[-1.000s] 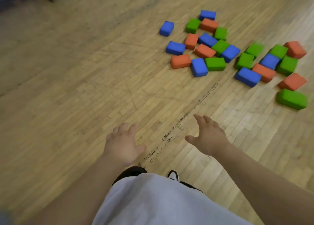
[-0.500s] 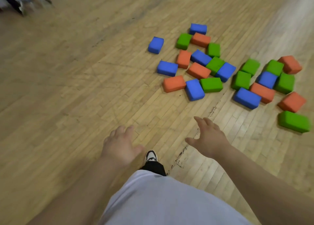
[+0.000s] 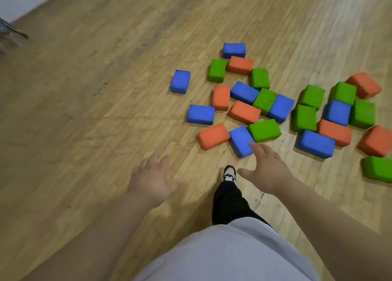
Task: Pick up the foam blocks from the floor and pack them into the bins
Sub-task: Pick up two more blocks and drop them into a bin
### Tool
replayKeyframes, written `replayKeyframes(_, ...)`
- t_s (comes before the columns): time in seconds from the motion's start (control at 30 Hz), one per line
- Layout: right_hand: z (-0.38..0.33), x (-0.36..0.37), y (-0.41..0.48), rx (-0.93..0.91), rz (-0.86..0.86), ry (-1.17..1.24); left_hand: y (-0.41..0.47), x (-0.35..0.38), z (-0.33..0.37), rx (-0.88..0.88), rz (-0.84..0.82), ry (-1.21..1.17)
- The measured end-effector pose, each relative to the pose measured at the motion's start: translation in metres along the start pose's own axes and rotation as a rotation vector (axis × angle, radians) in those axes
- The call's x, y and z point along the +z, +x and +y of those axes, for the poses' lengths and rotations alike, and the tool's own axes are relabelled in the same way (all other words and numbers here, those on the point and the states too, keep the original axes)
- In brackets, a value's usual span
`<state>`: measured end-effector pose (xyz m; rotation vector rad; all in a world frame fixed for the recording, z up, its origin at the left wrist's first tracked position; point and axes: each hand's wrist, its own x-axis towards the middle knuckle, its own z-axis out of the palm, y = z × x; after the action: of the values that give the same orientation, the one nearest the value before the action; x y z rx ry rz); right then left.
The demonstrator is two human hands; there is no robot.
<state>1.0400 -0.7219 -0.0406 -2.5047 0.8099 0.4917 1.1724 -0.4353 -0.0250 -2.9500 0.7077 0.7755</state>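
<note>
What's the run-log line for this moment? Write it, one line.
stage: pre-grasp | left hand: open, empty | right hand: open, fingertips over blue block | bins: not in view

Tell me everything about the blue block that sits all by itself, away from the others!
The lone blue block is brick-shaped with soft, rounded edges and a fuzzy surface that looks like foam. It is plain blue all over. It lies flat on the wooden floor, its long side pointing away from the camera and leaning a little. It sits left of the pile of blocks, with bare floor all round it. Only the floor touches it.
</note>
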Motion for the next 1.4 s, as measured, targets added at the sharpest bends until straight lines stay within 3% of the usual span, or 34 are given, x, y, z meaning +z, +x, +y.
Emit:
replayKeyframes(0.37,-0.065,-0.136,0.285,-0.146,-0.098,-0.115,0.242,-0.125,0.02,-0.097,0.004,-0.109)
replayKeyframes(0.53,-0.121,-0.181,0.394,-0.137,-0.054,-0.098,0.354,-0.185,-0.005,-0.073,0.027,-0.097)
replayKeyframes(0.73,-0.189,-0.189,0.537,-0.011,-0.036,-0.056,0.534,-0.249,-0.062,0.066,0.007,-0.07)
replayKeyframes(0.93,-0.261,-0.243,0.623,0.148,0.047,0.049,0.673,-0.356,-0.102,0.252,-0.079,0.078)
replayKeyframes(1.07,-0.275,-0.278,0.663,0.233,0.159,0.122,0.758,-0.408,-0.084,0.375,-0.079,0.199)
replayKeyframes(1.4,-0.267,-0.31,0.794,0.334,0.113,0.154,0.908,-0.453,-0.014,0.496,-0.13,0.281)
